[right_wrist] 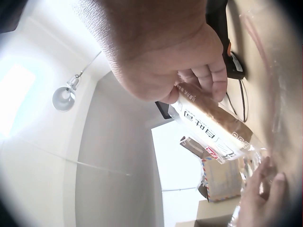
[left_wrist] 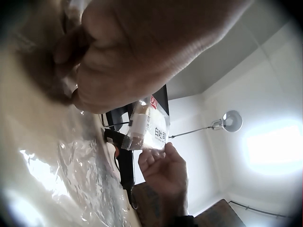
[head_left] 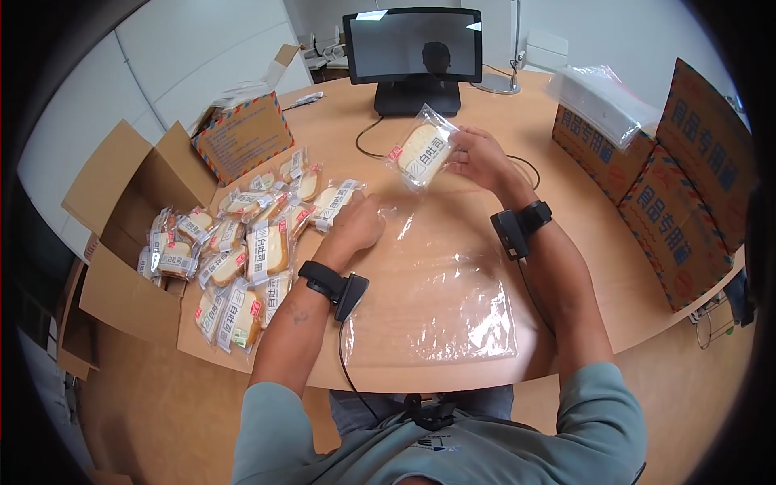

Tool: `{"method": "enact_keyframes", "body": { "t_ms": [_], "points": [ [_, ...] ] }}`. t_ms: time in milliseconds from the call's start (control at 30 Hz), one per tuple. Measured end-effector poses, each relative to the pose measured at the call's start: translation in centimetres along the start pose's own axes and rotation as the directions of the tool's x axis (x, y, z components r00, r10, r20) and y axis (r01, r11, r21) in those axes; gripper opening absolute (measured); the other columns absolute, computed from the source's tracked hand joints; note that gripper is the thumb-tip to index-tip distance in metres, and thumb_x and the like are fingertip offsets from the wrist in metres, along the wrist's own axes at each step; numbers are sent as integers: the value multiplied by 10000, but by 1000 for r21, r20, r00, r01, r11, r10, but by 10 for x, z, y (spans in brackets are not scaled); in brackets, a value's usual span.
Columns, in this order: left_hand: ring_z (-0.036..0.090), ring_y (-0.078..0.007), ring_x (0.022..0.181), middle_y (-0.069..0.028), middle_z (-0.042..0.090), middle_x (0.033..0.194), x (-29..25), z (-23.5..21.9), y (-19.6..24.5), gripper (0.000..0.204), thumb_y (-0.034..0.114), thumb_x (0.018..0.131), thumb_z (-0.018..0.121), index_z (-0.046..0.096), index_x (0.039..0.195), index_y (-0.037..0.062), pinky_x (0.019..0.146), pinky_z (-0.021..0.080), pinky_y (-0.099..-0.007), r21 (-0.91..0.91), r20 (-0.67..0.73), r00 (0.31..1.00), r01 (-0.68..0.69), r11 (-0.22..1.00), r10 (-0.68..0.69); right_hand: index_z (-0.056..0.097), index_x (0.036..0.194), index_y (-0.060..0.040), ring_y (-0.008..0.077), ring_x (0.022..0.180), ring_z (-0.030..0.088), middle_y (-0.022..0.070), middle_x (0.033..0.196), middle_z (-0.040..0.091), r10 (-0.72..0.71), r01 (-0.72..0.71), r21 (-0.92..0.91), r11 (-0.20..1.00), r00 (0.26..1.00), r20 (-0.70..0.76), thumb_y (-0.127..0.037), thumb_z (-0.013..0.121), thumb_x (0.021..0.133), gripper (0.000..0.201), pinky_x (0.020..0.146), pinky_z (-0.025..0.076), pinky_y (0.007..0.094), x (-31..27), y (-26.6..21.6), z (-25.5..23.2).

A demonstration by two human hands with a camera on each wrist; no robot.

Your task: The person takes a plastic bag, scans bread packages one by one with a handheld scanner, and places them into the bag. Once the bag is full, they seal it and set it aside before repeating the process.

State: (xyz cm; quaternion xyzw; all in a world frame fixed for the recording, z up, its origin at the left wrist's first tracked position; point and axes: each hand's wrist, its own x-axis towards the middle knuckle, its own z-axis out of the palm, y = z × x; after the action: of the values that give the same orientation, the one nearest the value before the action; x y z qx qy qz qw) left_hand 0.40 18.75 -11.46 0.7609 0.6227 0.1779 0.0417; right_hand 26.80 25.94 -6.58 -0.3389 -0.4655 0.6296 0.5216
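Note:
My right hand (head_left: 478, 160) pinches one end of a wrapped pack of sliced white bread (head_left: 423, 153), lifted over the far middle of the table; its printed label faces up toward the head camera. In the right wrist view, thumb and fingers grip the edge of this bread pack (right_wrist: 210, 123). A large clear plastic bag (head_left: 453, 307) lies flat in front of the body. At its far left corner my left hand (head_left: 360, 225) has curled fingers pinching the film. Close beyond those knuckles lies another bread pack (head_left: 335, 202).
Several wrapped bread packs (head_left: 246, 250) are heaped on the left, spilling from an open cardboard box (head_left: 121, 275). Behind them stands a printed carton (head_left: 242, 137). More printed cartons (head_left: 679, 210) with plastic bags (head_left: 606, 105) on top stand at right. A monitor (head_left: 412, 48) is at the back.

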Motion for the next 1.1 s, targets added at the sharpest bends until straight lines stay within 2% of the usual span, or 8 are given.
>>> {"method": "enact_keyframes", "body": {
  "t_ms": [300, 500, 667, 733, 800, 900, 1033, 1100],
  "points": [
    [618, -401, 909, -236, 641, 978, 3, -9, 4, 165, 146, 845, 580, 627, 875, -10, 806, 494, -458, -134, -61, 995, -90, 987, 82, 541, 1226, 2, 252, 909, 658, 138, 1068, 645, -41, 38, 82, 996, 999, 34, -113, 533, 978, 274, 803, 549, 364, -1, -1, 2],
    [621, -400, 879, -199, 646, 876, 2, -10, 8, 130, 142, 886, 571, 608, 905, 19, 774, 482, -477, -157, -125, 977, -189, 969, 170, 532, 1242, 2, 250, 907, 662, 138, 1069, 644, -64, 62, 85, 994, 997, 31, -94, 536, 974, 284, 804, 555, 358, 3, 1, 1],
    [615, -401, 877, -190, 646, 876, -6, -18, 17, 143, 172, 901, 590, 594, 910, 30, 764, 474, -484, -212, -196, 958, -252, 944, 211, 517, 1261, 19, 248, 879, 662, 143, 1035, 637, -114, 114, 73, 991, 993, -3, -76, 558, 955, 323, 783, 563, 363, 7, -1, 7],
    [610, -399, 873, -182, 644, 865, -9, -15, 16, 143, 174, 898, 600, 593, 904, 32, 770, 471, -484, -249, -220, 951, -272, 930, 219, 539, 1230, 43, 250, 870, 659, 150, 1012, 631, -110, 112, -38, 993, 993, 44, -54, 575, 930, 317, 766, 576, 383, 10, 2, 8],
    [590, -387, 862, -166, 644, 856, -11, -5, 12, 124, 156, 885, 624, 600, 909, 37, 795, 467, -478, -115, -383, 884, -334, 935, 269, 556, 1200, 51, 256, 876, 662, 158, 1012, 630, -71, 77, -107, 991, 995, 64, -45, 577, 919, 299, 762, 583, 392, 13, 6, 4],
    [569, -365, 853, -152, 641, 856, -13, 10, 7, 112, 136, 875, 635, 605, 899, 31, 822, 460, -476, -197, -452, 866, -332, 922, 215, 584, 1150, 62, 265, 876, 667, 163, 1009, 631, 22, 0, -228, 974, 995, 94, -35, 576, 904, 264, 765, 594, 403, 9, 4, 0],
    [577, -343, 826, -156, 632, 840, -16, 5, 8, 133, 140, 878, 637, 605, 894, 12, 800, 474, -455, -309, -409, 898, -303, 901, 161, 592, 1133, 60, 269, 848, 668, 157, 994, 633, 116, -91, -330, 940, 991, 58, -54, 580, 899, 261, 791, 597, 409, 2, -4, -7],
    [603, -306, 813, -147, 637, 826, -15, 2, 8, 158, 148, 889, 636, 604, 902, -6, 777, 489, -408, -477, -300, 950, -223, 850, 81, 600, 1123, 52, 262, 839, 666, 151, 986, 635, 161, -123, -385, 915, 985, 68, -65, 581, 899, 253, 782, 594, 396, 4, -7, -14]
  ]
}}
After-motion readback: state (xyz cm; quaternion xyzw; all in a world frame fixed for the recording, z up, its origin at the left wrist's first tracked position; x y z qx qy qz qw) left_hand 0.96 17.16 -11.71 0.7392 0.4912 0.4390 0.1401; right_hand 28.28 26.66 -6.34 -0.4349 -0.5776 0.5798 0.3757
